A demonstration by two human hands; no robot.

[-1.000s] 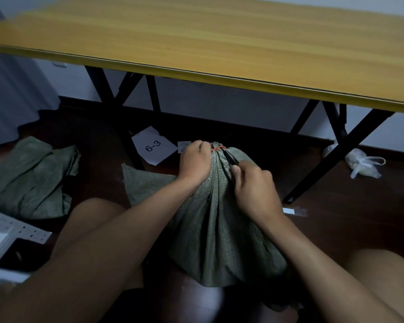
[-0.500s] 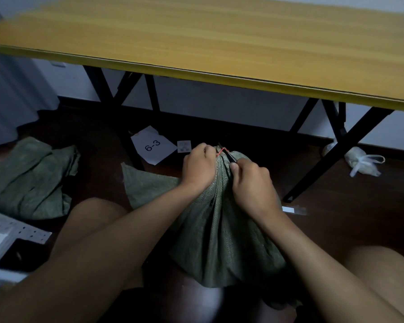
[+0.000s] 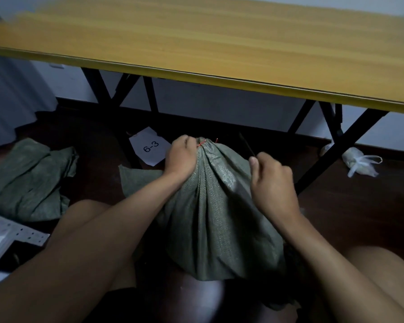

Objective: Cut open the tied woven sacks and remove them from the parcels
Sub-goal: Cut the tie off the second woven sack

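Observation:
A full green woven sack (image 3: 219,220) stands on the dark floor between my knees, its neck gathered and bound with a red tie (image 3: 202,143). My left hand (image 3: 181,157) grips the bunched neck just left of the tie. My right hand (image 3: 272,180) is curled round a thin dark blade (image 3: 247,144) that points up and away, off to the right of the neck. What the sack holds is hidden.
An empty green sack (image 3: 30,180) lies crumpled at the left, another flat piece (image 3: 138,180) behind my left arm. A paper marked 6-3 (image 3: 151,146) lies under the yellow table (image 3: 219,43) with black legs (image 3: 331,155). A white plastic bag (image 3: 359,163) sits at right.
My right hand has pulled away from the sack's neck to the right, drawing the thin blade out. My left hand keeps its grip on the neck.

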